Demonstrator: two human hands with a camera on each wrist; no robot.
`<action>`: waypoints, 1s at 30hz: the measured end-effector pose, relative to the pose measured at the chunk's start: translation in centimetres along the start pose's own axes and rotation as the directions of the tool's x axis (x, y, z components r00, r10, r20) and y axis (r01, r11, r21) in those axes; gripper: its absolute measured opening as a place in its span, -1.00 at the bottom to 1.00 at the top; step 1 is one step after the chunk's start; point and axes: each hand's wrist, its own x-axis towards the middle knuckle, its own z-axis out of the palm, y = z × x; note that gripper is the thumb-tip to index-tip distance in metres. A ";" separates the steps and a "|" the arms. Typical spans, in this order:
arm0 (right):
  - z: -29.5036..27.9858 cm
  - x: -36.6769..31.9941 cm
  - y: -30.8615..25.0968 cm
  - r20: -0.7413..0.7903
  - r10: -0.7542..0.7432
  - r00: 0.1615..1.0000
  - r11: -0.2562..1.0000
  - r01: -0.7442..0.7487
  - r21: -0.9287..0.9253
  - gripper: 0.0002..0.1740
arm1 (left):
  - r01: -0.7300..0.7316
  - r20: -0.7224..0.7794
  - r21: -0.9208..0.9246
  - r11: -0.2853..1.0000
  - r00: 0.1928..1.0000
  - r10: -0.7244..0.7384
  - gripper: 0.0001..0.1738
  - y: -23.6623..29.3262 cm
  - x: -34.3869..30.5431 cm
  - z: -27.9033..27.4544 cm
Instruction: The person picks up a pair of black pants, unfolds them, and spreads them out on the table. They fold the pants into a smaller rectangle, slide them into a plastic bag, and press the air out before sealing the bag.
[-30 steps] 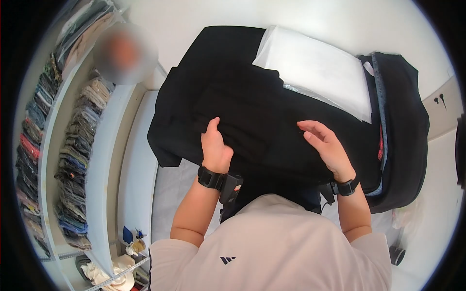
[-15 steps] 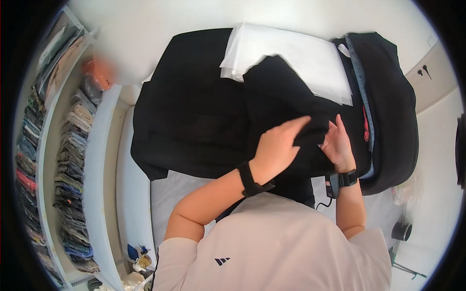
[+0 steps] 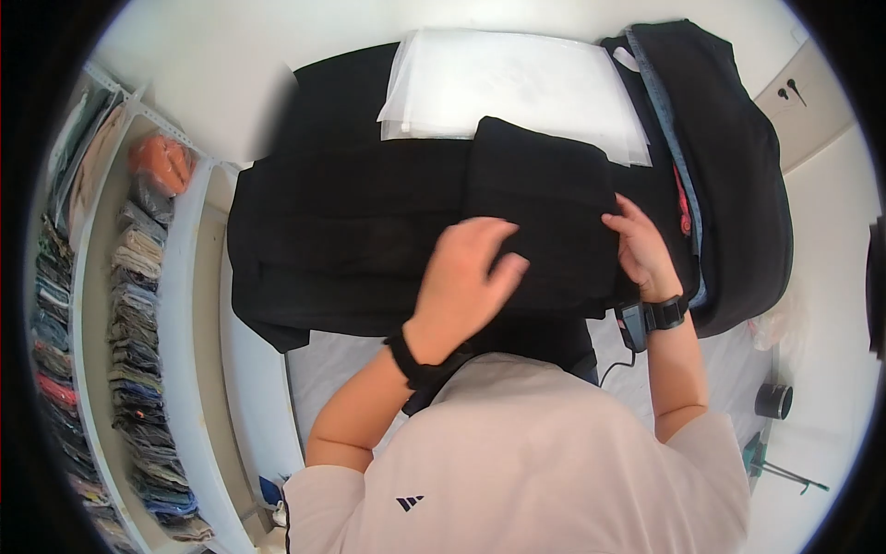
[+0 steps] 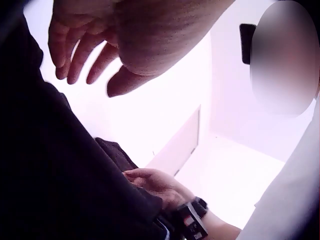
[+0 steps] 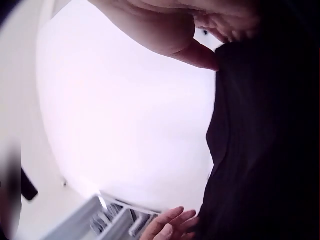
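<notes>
A black garment point(image 3: 540, 208), its right part folded over into a panel, lies on a wider spread of black cloth. My left hand point(image 3: 466, 282) is over the front left of this panel, fingers spread and slightly bent. In the left wrist view, its fingers point(image 4: 82, 55) hang apart above the dark cloth, with nothing between them. At the panel's right edge is my right hand point(image 3: 643, 249), with loosely bent fingers. The right wrist view has its thumb point(image 5: 200, 56) right at the cloth's edge, the other fingers partly hidden beyond it.
Clear plastic bags point(image 3: 517, 83) lie in a flat stack behind the garment. A thick pile of dark clothing point(image 3: 729, 185) stands on the right. Shelves point(image 3: 198, 369) of bagged folded clothes line the left. A black cylinder point(image 3: 773, 402) is at the far right.
The garment's right part has been folded over and now lies flatter. My left hand swung right across it, then came back left. The right hand shifted to the panel's right edge.
</notes>
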 end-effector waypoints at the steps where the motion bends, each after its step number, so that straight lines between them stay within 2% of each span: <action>1: -0.6 -0.2 -0.7 -0.086 0.027 0.996 0.988 -0.039 -0.152 -0.42 | 0.118 -0.085 0.058 0.991 0.990 -0.113 -0.61 -1.1 -0.6 -0.5; 2: 0.2 -0.8 -1.6 -0.091 0.030 0.995 0.988 -0.043 -0.148 -0.42 | 0.226 -0.115 0.093 0.970 0.970 -0.215 -0.61 -2.0 -1.1 -0.8; 3: 1.7 -1.6 -2.6 -0.059 -0.185 0.981 0.917 0.150 -0.370 -0.43 | 0.319 -0.063 0.058 0.946 0.947 -0.316 -0.58 -2.4 -1.5 -1.0; 4: 3.1 -2.1 -3.1 0.020 -0.379 0.925 0.761 0.324 -0.563 -0.44 | 0.411 -0.008 0.028 0.911 0.912 -0.411 -0.56 -2.4 -1.7 -1.2; 5: 4.0 -2.0 -3.3 0.144 -0.333 0.932 0.749 0.354 -0.560 -0.47 | 0.411 -0.004 0.031 0.911 0.912 -0.411 -0.56 -2.3 -1.7 -1.0; 6: 5.4 -2.0 -4.0 0.218 -0.219 0.951 0.750 0.307 -0.586 -0.46 | 0.470 0.058 -0.026 0.882 0.882 -0.468 -0.54 -2.0 -1.7 -0.7; 7: 6.6 -1.6 -4.2 0.295 -0.128 0.947 0.732 0.291 -0.615 -0.44 | 0.527 0.122 -0.078 0.847 0.848 -0.516 -0.52 -1.8 -1.6 -0.5; 8: 7.9 -1.0 -4.4 0.365 -0.036 0.930 0.712 0.280 -0.644 -0.41 | 0.521 0.126 -0.075 0.850 0.851 -0.511 -0.52 -1.9 -1.5 -0.2; 10: 10.6 0.7 -4.7 0.449 0.028 0.893 0.470 0.385 -0.795 -0.28 | 0.353 0.069 -0.174 0.919 0.936 -0.346 -0.48 -2.5 -1.4 0.7; 12: 13.1 2.6 -3.1 0.483 -0.091 0.871 0.221 0.491 -0.843 -0.19 | 0.295 0.093 -0.182 0.938 0.955 -0.282 -0.44 -3.2 -1.6 1.8; 13: 14.4 3.2 -3.4 0.482 -0.098 0.871 0.216 0.492 -0.843 -0.19 | 0.244 0.114 -0.188 0.951 0.968 -0.226 -0.41 -3.3 -1.5 2.0; 15: 16.3 4.0 -3.8 0.375 0.088 0.923 0.002 0.376 -0.926 -0.06 | 0.259 0.099 -0.170 0.951 0.964 -0.245 -0.38 -1.9 -1.4 2.5; 16: 16.4 4.1 -4.0 0.377 0.083 0.922 0.002 0.378 -0.926 -0.06 | 0.280 0.088 -0.151 0.948 0.959 -0.270 -0.35 -1.1 -1.2 2.5; 17: 16.4 4.1 -4.0 0.416 0.113 0.902 -0.024 0.422 -0.906 -0.08 | 0.331 0.178 -0.215 0.919 0.938 -0.297 -0.28 0.1 -0.7 1.9; 18: 16.4 4.2 -4.0 0.452 0.146 0.880 -0.049 0.463 -0.885 -0.09 | 0.330 0.178 -0.214 0.919 0.939 -0.296 -0.28 0.6 -0.5 1.9; 19: 15.8 4.3 -4.3 0.524 0.111 0.845 -0.003 0.527 -0.850 -0.23 | 0.320 0.195 -0.252 0.913 0.941 -0.277 -0.25 1.1 -0.4 2.0; 20: 15.0 4.5 -4.9 0.519 0.112 0.847 -0.007 0.523 -0.852 -0.23 | 0.310 0.211 -0.295 0.904 0.944 -0.254 -0.22 1.6 -0.2 2.1; 22: 13.2 4.7 -6.8 0.422 0.119 0.899 0.226 0.390 -0.893 -0.34 | 0.265 0.241 -0.322 0.909 0.951 -0.192 -0.17 2.6 0.9 2.3; 23: 12.0 4.5 -7.8 0.427 0.057 0.903 0.241 0.402 -0.883 -0.40 | 0.208 0.226 -0.360 0.909 0.965 -0.132 -0.17 3.5 1.6 2.6; 26: 7.1 2.6 -11.1 0.341 0.029 0.939 0.588 0.260 -0.766 -0.38 | 0.100 0.209 -0.407 0.908 0.978 -0.014 -0.17 6.2 3.6 4.7; 28: 3.4 1.2 -13.0 0.293 -0.007 0.956 0.669 0.222 -0.710 -0.31 | -0.006 0.179 -0.442 0.897 0.979 0.095 -0.18 8.1 5.1 6.9; 29: 1.8 0.2 -13.5 0.237 -0.063 0.969 0.696 0.213 -0.686 -0.42 | -0.015 0.192 -0.485 0.874 0.974 0.124 -0.19 9.2 5.9 8.1; 30: -0.8 0.6 -13.6 0.260 -0.030 0.965 0.760 0.191 -0.621 -0.40 | -0.023 0.204 -0.528 0.849 0.967 0.154 -0.20 10.3 6.6 9.3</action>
